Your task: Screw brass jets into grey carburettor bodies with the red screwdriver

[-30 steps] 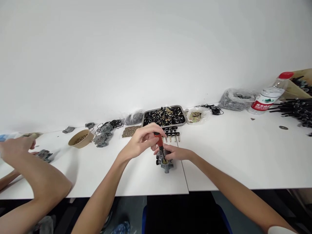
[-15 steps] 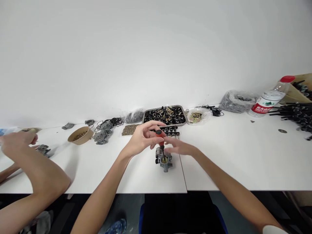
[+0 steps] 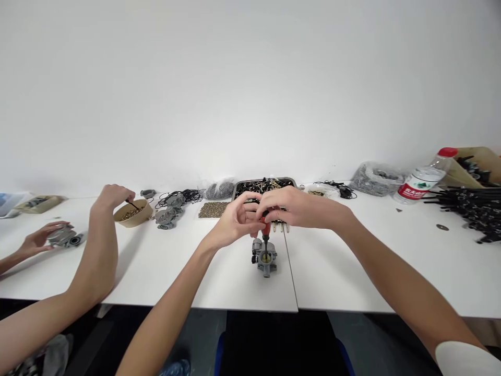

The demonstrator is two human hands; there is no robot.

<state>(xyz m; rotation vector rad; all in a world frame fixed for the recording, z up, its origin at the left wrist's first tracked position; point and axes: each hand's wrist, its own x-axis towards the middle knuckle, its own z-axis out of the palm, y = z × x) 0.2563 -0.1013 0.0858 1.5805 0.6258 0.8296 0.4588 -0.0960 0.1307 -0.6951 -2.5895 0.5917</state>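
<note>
A red-handled screwdriver (image 3: 266,228) stands upright, its dark shaft down in the round opening of a grey metal carburetor-like part (image 3: 266,261) on the white table. My left hand (image 3: 238,219) has thumb and fingers closed round the handle from the left. From the right, my right hand (image 3: 287,209) reaches over and pinches the top of the same handle. Neither hand touches the grey part. Behind my hands is a metal tray (image 3: 287,180) of black and brass pieces, partly hidden.
At the left, a person's hand (image 3: 113,196) dips a thin tool into a bowl (image 3: 143,214); the other holds a grey part (image 3: 64,237). Brass bits (image 3: 213,210) lie mid-left. A bottle (image 3: 418,184) and black rods (image 3: 473,209) are at the right.
My right hand has moved up from beside the screwdriver onto the top of its handle. The other person's hand has gone to the bowl. The view has shifted slightly.
</note>
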